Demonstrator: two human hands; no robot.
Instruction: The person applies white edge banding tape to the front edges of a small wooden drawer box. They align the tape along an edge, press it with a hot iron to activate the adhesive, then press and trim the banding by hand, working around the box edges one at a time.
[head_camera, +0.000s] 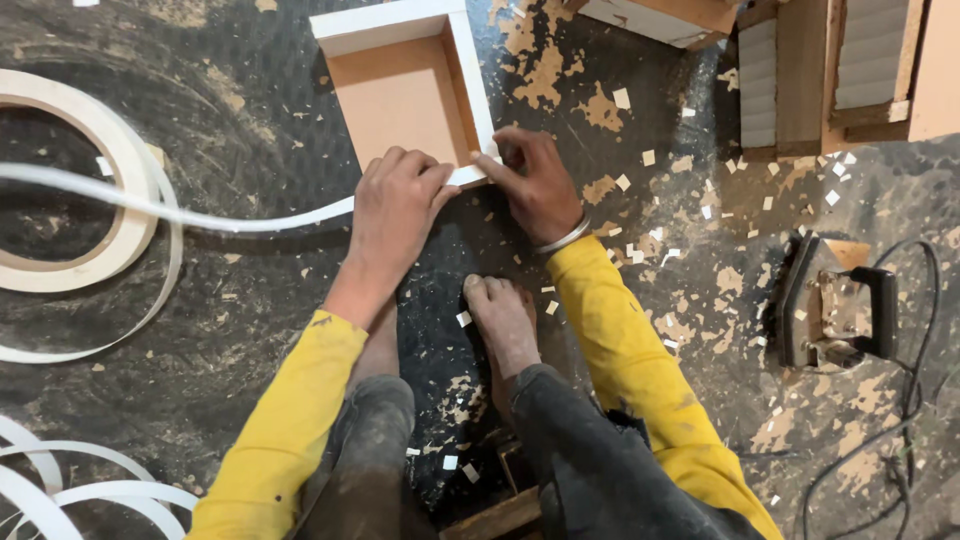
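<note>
White edge tape (250, 222) runs from coil (70, 180) at left of frame to near edge of open wooden box frame (405, 90), upper centre. Left hand (395, 205), fingers curled, presses tape onto that edge; right hand (535, 180) pinches the box corner w/ thumb and fingers. Far and right rims look already white-faced; near edge prob. in progress, tape uncut. Contact pt hidden under hands. Flat iron (835, 305) sits at right, well apart. Box top cut off by frame.

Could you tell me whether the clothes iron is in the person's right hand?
No, the clothes iron sits on the floor apart, while the right hand presses on the white-edged box.
</note>
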